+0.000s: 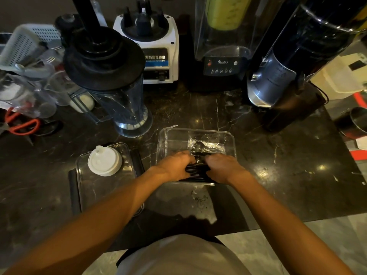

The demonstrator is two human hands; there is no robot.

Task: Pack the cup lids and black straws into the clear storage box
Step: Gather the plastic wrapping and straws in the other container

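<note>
A clear storage box (172, 135) stands on the dark marble counter in front of me. A bundle of black straws (196, 171) lies inside it near the front wall, with crinkled clear wrap (208, 145) behind it. My left hand (174, 165) grips the bundle's left end and my right hand (224, 167) grips its right end, both down inside the box. A stack of white cup lids (104, 160) sits to the left on the box's clear flat lid (99, 187).
Blender jug (117, 92), white blender base (155, 46) and two more machines (222, 62) (288, 76) line the back. Red-handled scissors (21, 124) and clear cups (29, 92) crowd the far left. The counter's front edge (278, 225) runs close to my body.
</note>
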